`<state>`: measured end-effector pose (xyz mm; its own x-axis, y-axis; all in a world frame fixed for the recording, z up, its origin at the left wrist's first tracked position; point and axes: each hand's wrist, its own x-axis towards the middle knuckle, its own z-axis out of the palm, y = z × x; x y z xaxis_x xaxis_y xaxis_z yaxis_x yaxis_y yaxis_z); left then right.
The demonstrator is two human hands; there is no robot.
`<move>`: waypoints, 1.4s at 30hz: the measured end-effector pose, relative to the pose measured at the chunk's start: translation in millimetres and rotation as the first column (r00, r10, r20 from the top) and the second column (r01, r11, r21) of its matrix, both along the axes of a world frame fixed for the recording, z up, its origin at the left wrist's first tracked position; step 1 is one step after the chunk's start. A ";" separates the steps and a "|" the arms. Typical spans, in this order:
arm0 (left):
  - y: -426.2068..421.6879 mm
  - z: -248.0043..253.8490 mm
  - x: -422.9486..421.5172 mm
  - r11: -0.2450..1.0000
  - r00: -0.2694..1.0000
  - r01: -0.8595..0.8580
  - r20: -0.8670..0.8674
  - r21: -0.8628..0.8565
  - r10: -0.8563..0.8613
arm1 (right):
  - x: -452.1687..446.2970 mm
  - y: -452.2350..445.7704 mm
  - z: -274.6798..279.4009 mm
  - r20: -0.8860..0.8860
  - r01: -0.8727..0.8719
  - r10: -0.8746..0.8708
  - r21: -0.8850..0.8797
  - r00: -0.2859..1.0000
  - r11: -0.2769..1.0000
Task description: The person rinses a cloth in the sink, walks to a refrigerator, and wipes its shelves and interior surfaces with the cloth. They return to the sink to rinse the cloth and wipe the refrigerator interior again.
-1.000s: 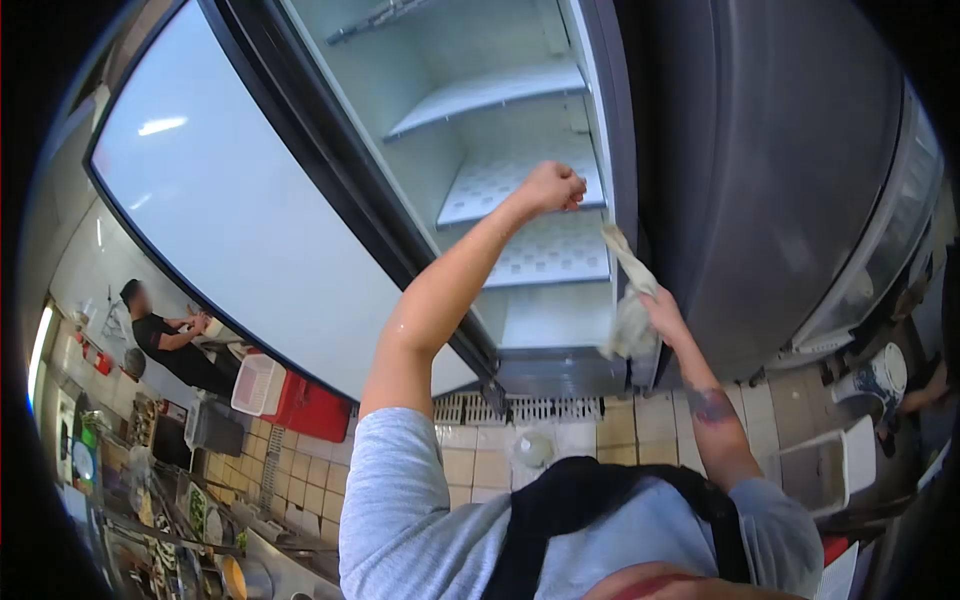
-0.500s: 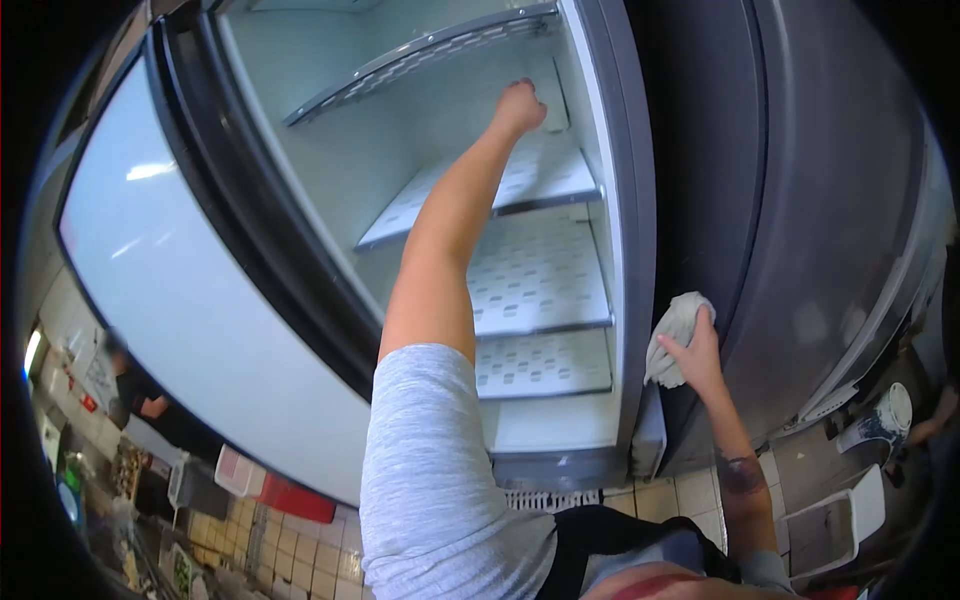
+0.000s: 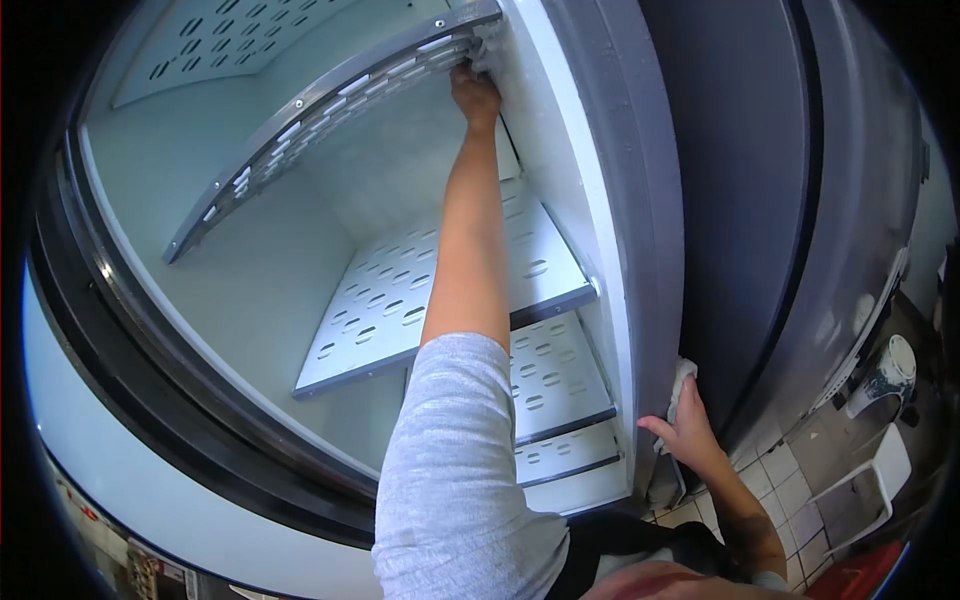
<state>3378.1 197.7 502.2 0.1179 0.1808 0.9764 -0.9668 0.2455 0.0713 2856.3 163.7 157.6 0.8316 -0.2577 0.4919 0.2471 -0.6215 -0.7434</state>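
My left hand reaches deep into an open upright fridge. Its fingers are curled up at the right end of the tilted upper shelf, a white slotted panel with a metal front edge. Something pale and blurred shows by the fingertips; I cannot tell what it is. Down at the fridge's right door frame, my right hand presses a whitish cloth against the frame, thumb spread out. Most of the cloth is hidden behind that hand.
Lower slotted shelves sit level inside the fridge. The open door swings out at the left. A dark grey panel stands close on the right. A white chair and a bucket are on the tiled floor.
My view has moved closer to the fridge. My left hand has risen from the open space above the middle shelf to the upper shelf's right end. My right hand stays low with the cloth.
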 end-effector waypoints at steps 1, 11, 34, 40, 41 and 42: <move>11.6 -1.1 -37.5 0.973 0.971 -0.230 0.062 0.021 0.229 | 0.0 -0.8 0.9 -0.022 0.000 0.000 -0.002 1.000 1.000; 29.4 -0.3 -25.4 0.076 0.474 -0.770 0.488 0.633 0.733 | -0.1 -2.8 3.3 -0.061 0.000 -0.001 -0.008 0.998 1.000; 73.8 23.0 20.7 -0.150 -0.012 -0.955 0.473 0.255 0.881 | 2.3 -3.5 4.2 -0.088 -0.022 0.028 0.065 0.996 0.998; 28.2 25.3 42.9 0.934 0.836 -0.354 -0.430 0.053 0.341 | 3.1 -2.7 8.9 -0.128 -0.012 0.022 0.075 0.992 0.997; 27.4 26.6 44.6 0.964 0.844 -0.267 -0.480 0.014 0.240 | 3.9 -2.4 9.6 -0.111 -0.013 0.018 0.050 0.994 0.999; 26.7 28.9 42.1 0.960 0.819 -0.277 -0.510 0.047 0.261 | 3.7 -3.4 10.0 -0.093 -0.008 0.010 0.024 0.996 1.000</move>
